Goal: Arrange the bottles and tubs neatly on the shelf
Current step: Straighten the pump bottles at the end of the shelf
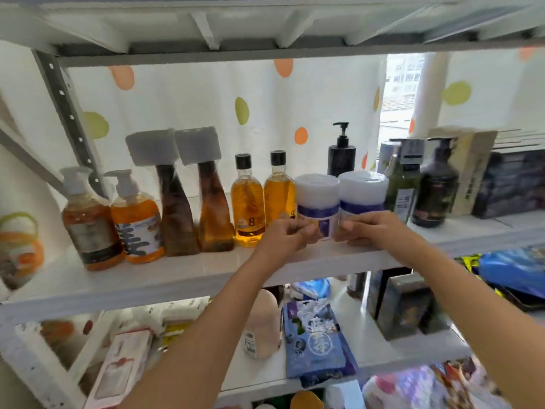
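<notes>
At mid-frame on the shelf (147,278), the left hand (287,236) curls round the base of the left tub (317,193) and the right hand (368,228) round the right tub (363,188); both tubs stand upright side by side near the front edge. Left of them, six amber bottles (247,208) stand in matched pairs, seemingly done. The dark bottles (436,187) bunched at right and the pump bottle (342,157) behind probably need aligning.
</notes>
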### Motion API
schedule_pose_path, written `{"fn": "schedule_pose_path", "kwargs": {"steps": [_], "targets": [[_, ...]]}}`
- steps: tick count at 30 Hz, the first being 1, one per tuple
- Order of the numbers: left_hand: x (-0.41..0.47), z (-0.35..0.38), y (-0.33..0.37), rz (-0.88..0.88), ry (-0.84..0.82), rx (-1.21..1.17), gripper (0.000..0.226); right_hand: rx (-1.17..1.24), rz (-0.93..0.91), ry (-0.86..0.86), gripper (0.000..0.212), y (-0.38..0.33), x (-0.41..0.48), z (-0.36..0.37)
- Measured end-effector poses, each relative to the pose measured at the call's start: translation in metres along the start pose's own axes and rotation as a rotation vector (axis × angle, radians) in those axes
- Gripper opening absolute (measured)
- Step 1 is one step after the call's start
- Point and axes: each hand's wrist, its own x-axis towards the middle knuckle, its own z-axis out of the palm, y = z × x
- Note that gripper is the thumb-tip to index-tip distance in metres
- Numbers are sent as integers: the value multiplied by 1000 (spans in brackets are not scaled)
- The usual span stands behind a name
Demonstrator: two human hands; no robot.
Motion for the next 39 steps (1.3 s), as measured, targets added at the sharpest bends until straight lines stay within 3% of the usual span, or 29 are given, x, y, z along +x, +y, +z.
{"fn": "schedule_pose_path", "kwargs": {"steps": [4, 11, 21, 28, 33, 39], "targets": [[20, 42, 13, -56, 13, -41, 27, 51, 46, -86, 21, 15, 7, -43], [29, 52, 13, -123, 36, -134, 25, 148, 49, -168, 17, 34, 26, -56], [32, 72, 22, -115, -60, -95, 26, 146, 34, -269, 25, 27, 4, -92], [58, 144, 48, -79, -142, -42, 27, 142, 53, -85, 33, 47, -14, -190], [76, 161, 45, -72, -134, -3, 28, 160, 76, -105, 27, 56, -5, -197], [75, 163, 45, -62, -127, 3, 27, 189, 93, -113, 36, 57, -2, -199]]}}
